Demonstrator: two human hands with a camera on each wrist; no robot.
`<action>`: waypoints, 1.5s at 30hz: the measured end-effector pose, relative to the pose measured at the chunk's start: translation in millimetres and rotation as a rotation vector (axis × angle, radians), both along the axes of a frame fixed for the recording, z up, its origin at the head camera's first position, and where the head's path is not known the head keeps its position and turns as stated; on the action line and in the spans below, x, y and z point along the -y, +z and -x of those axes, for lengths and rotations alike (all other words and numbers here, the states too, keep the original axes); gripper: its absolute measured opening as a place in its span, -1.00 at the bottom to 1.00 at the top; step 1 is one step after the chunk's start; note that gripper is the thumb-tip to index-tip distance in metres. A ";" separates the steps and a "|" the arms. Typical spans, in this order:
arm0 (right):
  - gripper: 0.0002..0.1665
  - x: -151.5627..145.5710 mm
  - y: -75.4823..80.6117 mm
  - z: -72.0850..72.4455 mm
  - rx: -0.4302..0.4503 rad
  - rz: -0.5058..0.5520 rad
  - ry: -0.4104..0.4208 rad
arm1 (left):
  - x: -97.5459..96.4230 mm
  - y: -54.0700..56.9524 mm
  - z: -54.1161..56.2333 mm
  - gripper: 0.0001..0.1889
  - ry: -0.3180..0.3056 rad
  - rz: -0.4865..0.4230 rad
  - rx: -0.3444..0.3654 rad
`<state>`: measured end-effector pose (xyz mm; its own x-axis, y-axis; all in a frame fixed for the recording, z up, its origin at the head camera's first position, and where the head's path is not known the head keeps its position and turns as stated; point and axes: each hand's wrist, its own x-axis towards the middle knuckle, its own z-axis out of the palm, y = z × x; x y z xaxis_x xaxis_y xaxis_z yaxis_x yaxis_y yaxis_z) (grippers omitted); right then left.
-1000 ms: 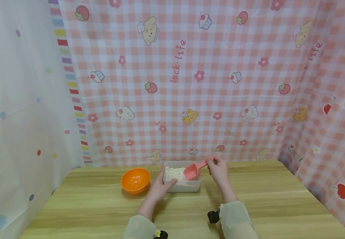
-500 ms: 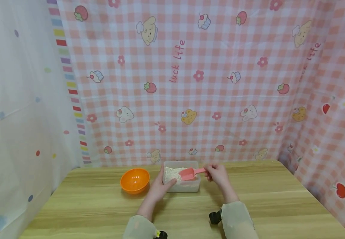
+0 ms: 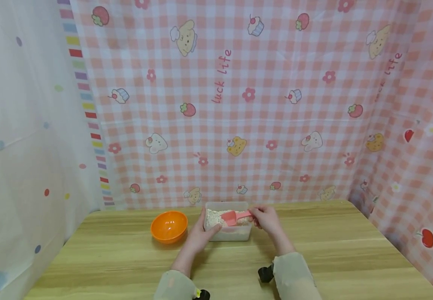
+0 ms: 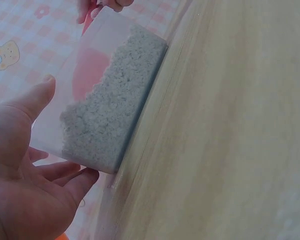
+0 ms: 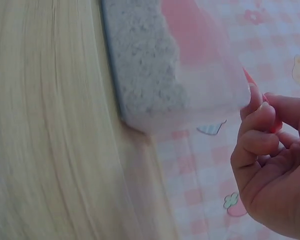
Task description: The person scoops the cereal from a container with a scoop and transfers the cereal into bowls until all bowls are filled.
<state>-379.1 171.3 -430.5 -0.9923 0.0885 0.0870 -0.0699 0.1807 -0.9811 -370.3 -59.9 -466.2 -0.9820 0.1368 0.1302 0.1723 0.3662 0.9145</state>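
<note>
A translucent plastic container [image 3: 231, 236], partly filled with pale oats [image 4: 107, 100], stands on the table. My left hand [image 3: 198, 239] grips its left end, the thumb over the near rim and fingers along the end wall. My right hand [image 3: 269, 221] pinches the handle of a pink scoop [image 3: 229, 218] just beyond the right rim. The scoop's bowl rests in the oats and shows pink through the container's wall in both wrist views. Curled fingers of the right hand [image 5: 275, 160] show beside the container's corner in the right wrist view.
An orange bowl [image 3: 160, 234] stands left of the container, near the left forearm. Behind the wooden table [image 3: 235, 266] hangs a pink checked cloth [image 3: 209, 175]. A black wrist camera [image 3: 265, 274] sits by the right sleeve.
My right hand has lowered and moved left with the scoop. The scoop, steeply tilted before, now lies flatter and further left in the oats. The left hand and container have stayed put.
</note>
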 end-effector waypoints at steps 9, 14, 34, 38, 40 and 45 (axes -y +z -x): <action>-0.79 13.7 1.2 -3.1 -0.068 -0.083 -0.016 | -1.4 -1.4 -1.4 -0.03 -0.010 0.007 -0.015; -0.78 20.0 -0.5 -1.6 -0.097 -0.146 -0.018 | -1.3 1.6 -3.6 -0.04 -0.005 -0.013 -0.005; -0.66 -7.7 -15.0 11.0 0.037 0.208 -0.069 | 0.6 -1.0 0.4 -0.04 -0.016 -0.020 -0.029; -0.66 -12.4 -20.8 13.9 0.060 0.222 -0.060 | 0.5 -2.3 0.1 -0.03 -0.024 -0.037 -0.023; -0.66 -13.6 -22.8 14.7 0.065 0.226 -0.053 | 0.6 -2.1 -0.7 -0.02 -0.028 -0.044 -0.018; -0.67 -13.9 -23.0 17.5 0.072 0.250 -0.027 | 2.6 0.0 -0.8 -0.02 -0.023 -0.038 -0.008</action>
<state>-396.5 185.2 -453.4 -0.9921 0.1249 -0.0111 0.0028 -0.0667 -0.9978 -369.5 -62.4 -466.2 -0.9774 0.1545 0.1441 0.1882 0.3269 0.9261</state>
